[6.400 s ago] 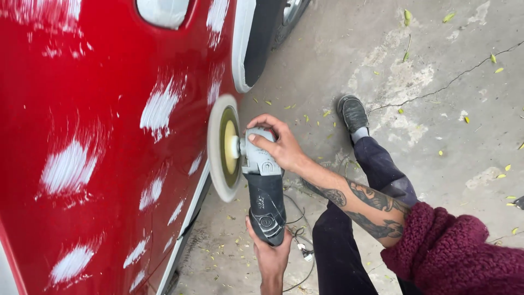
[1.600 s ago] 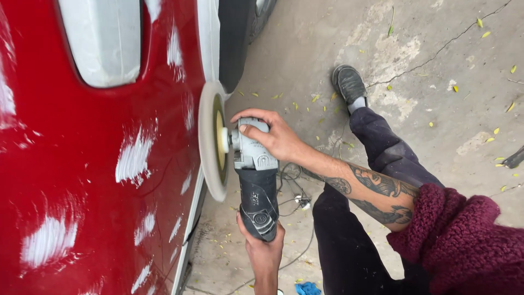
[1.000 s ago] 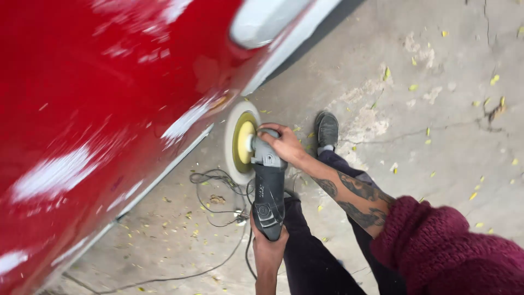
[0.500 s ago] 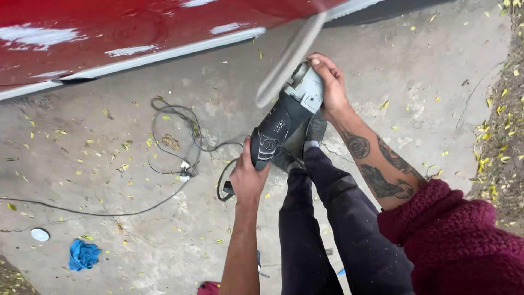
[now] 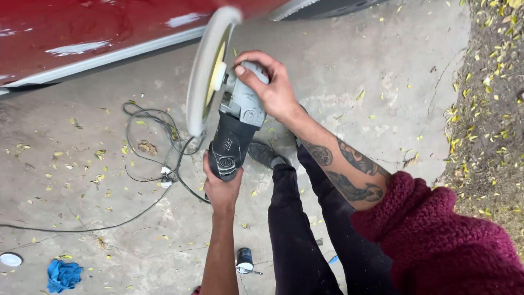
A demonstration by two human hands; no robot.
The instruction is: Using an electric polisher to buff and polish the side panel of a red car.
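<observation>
I hold a grey and black electric polisher [image 5: 234, 128] with a round white foam pad [image 5: 206, 68] in front of me, clear of the red car panel [image 5: 82, 27]. My right hand [image 5: 271, 87] grips the grey head of the polisher. My left hand [image 5: 221, 186] is closed around the black rear handle from below. The pad stands on edge, facing left, with a yellow backing plate behind it. White smears of polish show on the red panel.
A black power cord [image 5: 153, 147] lies looped on the concrete floor. A blue rag [image 5: 63, 275] and a white lid [image 5: 11, 259] lie at the lower left. A small dark can [image 5: 244, 260] sits by my legs. Dirt with fallen leaves [image 5: 491, 109] borders the right.
The polisher has come off the red panel and my view has swung down toward the floor. Both hands keep their grip on the tool, which is now held up away from the car.
</observation>
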